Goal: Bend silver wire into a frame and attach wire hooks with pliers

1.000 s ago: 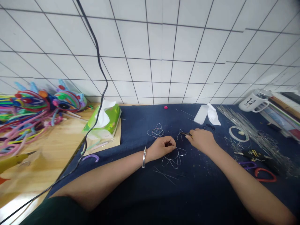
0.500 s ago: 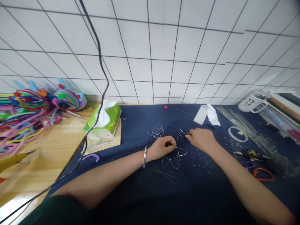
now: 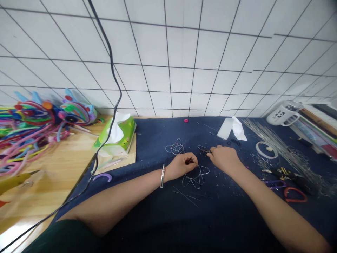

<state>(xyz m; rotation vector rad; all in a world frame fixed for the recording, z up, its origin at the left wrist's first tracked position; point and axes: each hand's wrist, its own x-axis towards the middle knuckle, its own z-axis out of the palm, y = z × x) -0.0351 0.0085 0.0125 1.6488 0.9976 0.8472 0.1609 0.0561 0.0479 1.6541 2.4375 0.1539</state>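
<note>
My left hand [image 3: 181, 166] is closed in a pinch at the upper left edge of a flower-shaped wire frame [image 3: 191, 179], whose thin petal loops spread below and to the right. My right hand [image 3: 225, 157] is wrapped round a pair of small dark pliers [image 3: 207, 152], with the jaws pointing left. A bent piece of wire [image 3: 201, 146] forms a loop at the jaws; whether it joins the frame is too fine to make out. Behind my left hand lies a second looped wire shape [image 3: 177, 147] on the dark blue cloth. Loose straight wires [image 3: 186, 196] lie nearer me.
A green tissue pack [image 3: 123, 135] and a purple curved piece [image 3: 103, 177] are at left, with colourful fuzzy-stem figures [image 3: 76, 110] beyond. At right are a wire bundle [image 3: 268, 135], a white ring [image 3: 259, 150], red-handled scissors [image 3: 295, 199] and a mug [image 3: 280, 114]. A black cable [image 3: 112, 63] hangs in front.
My right hand has shifted slightly left, and the wire at the pliers has turned from an upright arch to a flatter loop pointing left. My left hand stays in place.
</note>
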